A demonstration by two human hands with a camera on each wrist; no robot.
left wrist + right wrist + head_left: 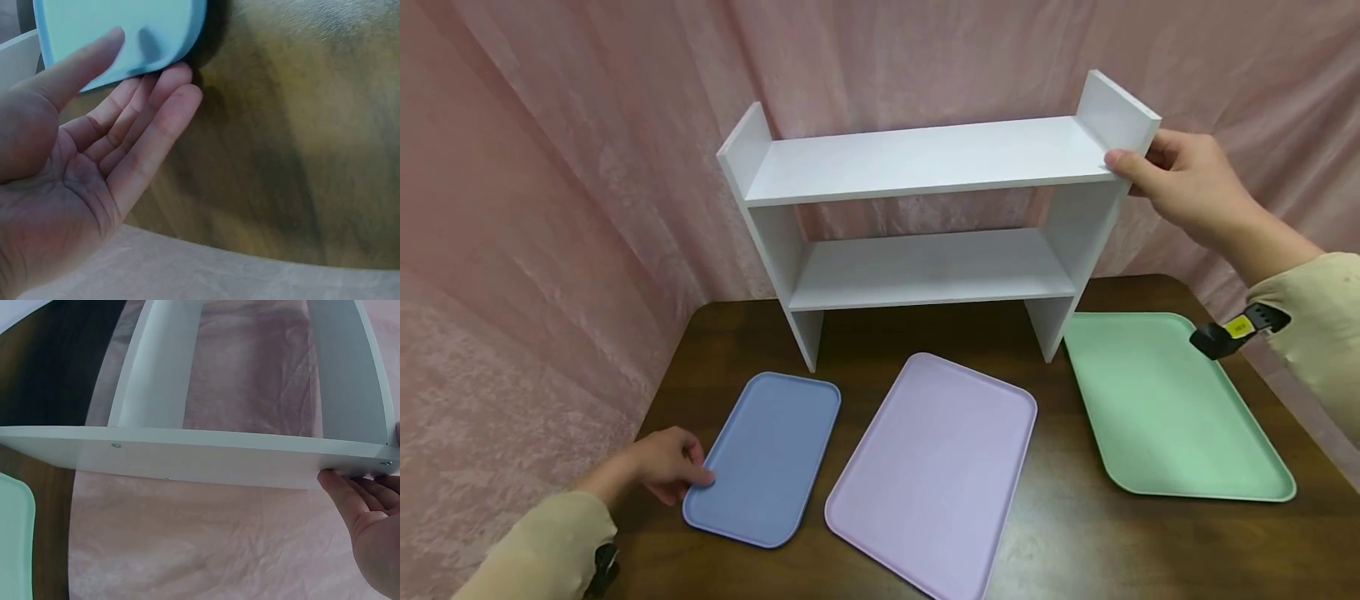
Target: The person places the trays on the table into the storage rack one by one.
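Observation:
A small blue tray lies flat at the front left of the dark wooden table. My left hand is at its near left corner. In the left wrist view the straight fingertips touch the blue tray's rounded corner, and the thumb reaches over its rim. A white two-tier shelf stands at the back of the table. My right hand grips its upper right side panel, thumb on the front edge and fingers behind. The right wrist view shows that hand against the shelf's side panel.
A lilac tray lies in the middle, in front of the shelf. A larger green tray lies at the right, close to the shelf's right leg and the table edge. A pink curtain hangs around the back and left.

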